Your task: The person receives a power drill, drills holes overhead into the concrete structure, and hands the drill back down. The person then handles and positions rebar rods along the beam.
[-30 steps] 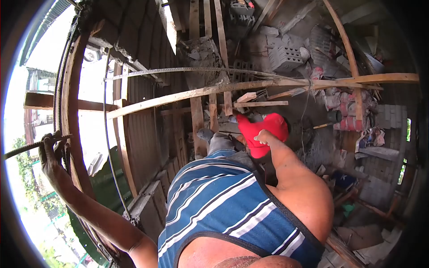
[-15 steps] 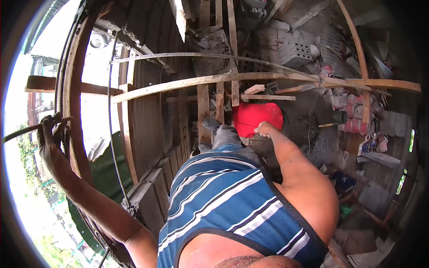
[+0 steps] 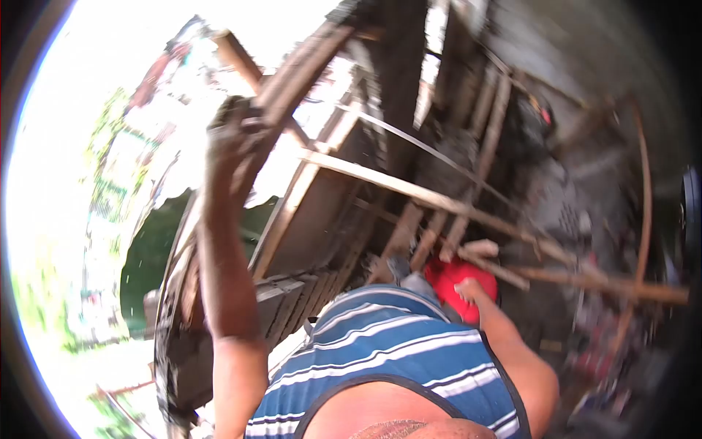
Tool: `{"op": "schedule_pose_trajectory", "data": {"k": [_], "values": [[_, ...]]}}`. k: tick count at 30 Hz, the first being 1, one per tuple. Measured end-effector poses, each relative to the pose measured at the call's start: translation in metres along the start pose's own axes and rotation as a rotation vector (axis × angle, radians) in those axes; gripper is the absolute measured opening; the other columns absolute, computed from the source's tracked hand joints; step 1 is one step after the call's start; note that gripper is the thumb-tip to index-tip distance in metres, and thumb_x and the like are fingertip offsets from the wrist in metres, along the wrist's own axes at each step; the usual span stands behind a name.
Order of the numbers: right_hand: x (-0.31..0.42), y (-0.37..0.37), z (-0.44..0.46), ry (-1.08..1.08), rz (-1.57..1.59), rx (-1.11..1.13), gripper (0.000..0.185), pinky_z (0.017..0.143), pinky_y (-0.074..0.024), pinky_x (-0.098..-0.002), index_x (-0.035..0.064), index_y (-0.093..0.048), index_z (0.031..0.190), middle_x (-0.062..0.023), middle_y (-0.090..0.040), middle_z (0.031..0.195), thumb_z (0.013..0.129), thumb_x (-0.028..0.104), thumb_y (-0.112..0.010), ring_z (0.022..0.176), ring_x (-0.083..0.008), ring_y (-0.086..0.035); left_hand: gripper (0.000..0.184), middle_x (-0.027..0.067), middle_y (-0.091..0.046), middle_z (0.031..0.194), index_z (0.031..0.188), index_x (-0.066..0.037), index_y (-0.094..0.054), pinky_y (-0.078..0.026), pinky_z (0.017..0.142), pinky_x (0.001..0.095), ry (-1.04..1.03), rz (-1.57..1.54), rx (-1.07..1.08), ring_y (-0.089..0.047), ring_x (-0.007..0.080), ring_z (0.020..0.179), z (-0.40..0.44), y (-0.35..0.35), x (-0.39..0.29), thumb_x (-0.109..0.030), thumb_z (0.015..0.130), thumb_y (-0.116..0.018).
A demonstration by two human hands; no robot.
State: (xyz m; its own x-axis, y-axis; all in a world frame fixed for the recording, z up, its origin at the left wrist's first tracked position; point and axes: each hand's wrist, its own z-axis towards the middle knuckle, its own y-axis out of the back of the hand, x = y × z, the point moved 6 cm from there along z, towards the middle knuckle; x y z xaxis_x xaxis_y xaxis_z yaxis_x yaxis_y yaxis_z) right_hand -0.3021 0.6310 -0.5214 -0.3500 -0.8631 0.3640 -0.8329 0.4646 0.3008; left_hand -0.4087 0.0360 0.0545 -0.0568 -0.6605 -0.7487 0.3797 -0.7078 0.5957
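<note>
My left hand [image 3: 234, 128] is raised at the upper left, against or just beside a thick wooden post [image 3: 296, 80]. Motion smears its fingers, so their grip is unclear. No rod can be made out in it. Down low, my right hand [image 3: 469, 290] is closed in front of a bright red object [image 3: 442, 278] with a rounded edge. What the fingers hold, if anything, is too small to name. Whether the hand touches the red surface cannot be told.
A long wooden beam [image 3: 409, 192] crosses in front of me, with a thinner pale strip [image 3: 428, 150] beyond it. Short wood pieces [image 3: 482, 252] lie near the red object. A curved timber [image 3: 645, 197] stands at the right. Bright open outdoors [image 3: 58, 241] is on the left.
The view has swung, so the scene looks rotated and blurred. My left hand now appears higher and further right, close to the post; the rod seen in it earlier no longer shows. My right hand stays closed.
</note>
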Motion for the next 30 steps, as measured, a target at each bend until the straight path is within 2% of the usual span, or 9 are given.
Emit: {"op": "schedule_pose_trajectory", "data": {"k": [1,3,5,13,15,17,20,25,30], "values": [[-0.001,0.001,0.003,-0.002,0.028,0.004,0.042,0.034,-0.0445,-0.0375,0.0031,-0.063,0.069,-0.0108,-0.061,0.06,0.091,0.039,-0.059,0.042,-0.0232,-0.057,0.032,0.0171,-0.061,0.116,0.118,0.0,-0.059,-0.054,0.087,0.033,0.193,-0.241,-0.05,-0.065,0.0248,0.101,0.0,0.001,0.007,-0.014,0.091,-0.064],[0.019,0.008,-0.009,-0.017,-0.094,0.012,0.041,0.04,-0.0498,-0.0385,0.0048,-0.068,0.075,-0.0084,-0.066,0.067,0.091,0.041,-0.06,0.046,-0.0207,-0.06,0.023,0.0115,-0.063,0.109,0.117,-0.001,-0.06,-0.053,0.078,0.0242,-0.152,0.4,-0.137,-0.063,0.0156,0.092,0.004,-0.004,0.012,-0.011,0.096,-0.058],[0.035,0.016,-0.019,-0.073,-0.125,0.002,0.039,0.042,-0.051,-0.0385,0.0043,-0.067,0.077,-0.0065,-0.067,0.07,0.092,0.04,-0.06,0.052,-0.0198,-0.062,0.022,0.0073,-0.065,0.1,0.117,-0.002,-0.061,-0.051,0.073,0.0248,0.239,-0.574,-0.117,-0.061,0.013,0.085,0.002,-0.009,0.003,-0.015,0.101,-0.053],[0.087,0.05,-0.018,0.033,-0.259,0.014,0.037,0.043,-0.049,-0.037,0.0034,-0.067,0.082,-0.0057,-0.067,0.072,0.093,0.038,-0.06,0.055,-0.0175,-0.061,0.029,0.0043,-0.068,0.094,0.113,-0.001,-0.062,-0.051,0.072,0.0269,0.132,-0.281,-0.166,-0.061,0.0103,0.078,-0.006,0.002,-0.01,-0.026,0.103,-0.053],[0.072,0.048,0.032,0.402,-0.497,0.066,0.035,0.043,-0.0482,-0.0368,0.0043,-0.067,0.082,-0.0058,-0.067,0.072,0.092,0.038,-0.061,0.056,-0.0176,-0.061,0.032,0.0046,-0.068,0.095,0.116,0.0,-0.061,-0.051,0.073,0.0288,0.085,-0.124,-0.13,-0.062,0.0115,0.078,-0.004,0.005,-0.009,-0.028,0.103,-0.052],[0.103,0.051,0.01,0.391,-0.524,0.012,0.035,0.043,-0.047,-0.0364,0.0055,-0.068,0.081,-0.0061,-0.067,0.071,0.091,0.038,-0.061,0.054,-0.0177,-0.06,0.032,0.0047,-0.068,0.094,0.114,0.0,-0.061,-0.052,0.074,0.0295,0.234,-0.355,-0.154,-0.062,0.0119,0.079,-0.009,0.005,-0.015,-0.028,0.103,-0.051],[0.127,0.05,-0.023,-0.024,-0.252,0.033,0.033,0.046,-0.0466,-0.0352,0.0072,-0.068,0.085,-0.004,-0.068,0.076,0.091,0.039,-0.061,0.057,-0.0168,-0.06,0.03,0.0043,-0.068,0.093,0.111,-0.001,-0.062,-0.052,0.075,0.0301,0.236,-0.405,-0.163,-0.062,0.012,0.079,-0.006,0.001,-0.01,-0.027,0.103,-0.051],[0.105,0.037,0.021,-0.013,-0.21,0.049,0.034,0.048,-0.0471,-0.0358,0.0068,-0.068,0.088,-0.0033,-0.069,0.078,0.091,0.04,-0.062,0.06,-0.0182,-0.061,0.027,0.0034,-0.068,0.092,0.109,-0.002,-0.063,-0.051,0.076,0.0289,0.2,-0.37,-0.162,-0.062,0.0114,0.081,-0.001,0.0,-0.004,-0.027,0.103,-0.053],[0.073,0.028,0.077,0.249,-0.596,0.17,0.041,0.049,-0.0491,-0.0386,0.0046,-0.07,0.09,-0.0068,-0.07,0.079,0.092,0.044,-0.061,0.06,-0.0224,-0.063,0.026,0.003,-0.068,0.092,0.108,-0.004,-0.063,-0.051,0.075,0.0287,0.234,-0.352,-0.151,-0.062,0.0111,0.081,-0.004,0.0,-0.01,-0.027,0.102,-0.053]]}}
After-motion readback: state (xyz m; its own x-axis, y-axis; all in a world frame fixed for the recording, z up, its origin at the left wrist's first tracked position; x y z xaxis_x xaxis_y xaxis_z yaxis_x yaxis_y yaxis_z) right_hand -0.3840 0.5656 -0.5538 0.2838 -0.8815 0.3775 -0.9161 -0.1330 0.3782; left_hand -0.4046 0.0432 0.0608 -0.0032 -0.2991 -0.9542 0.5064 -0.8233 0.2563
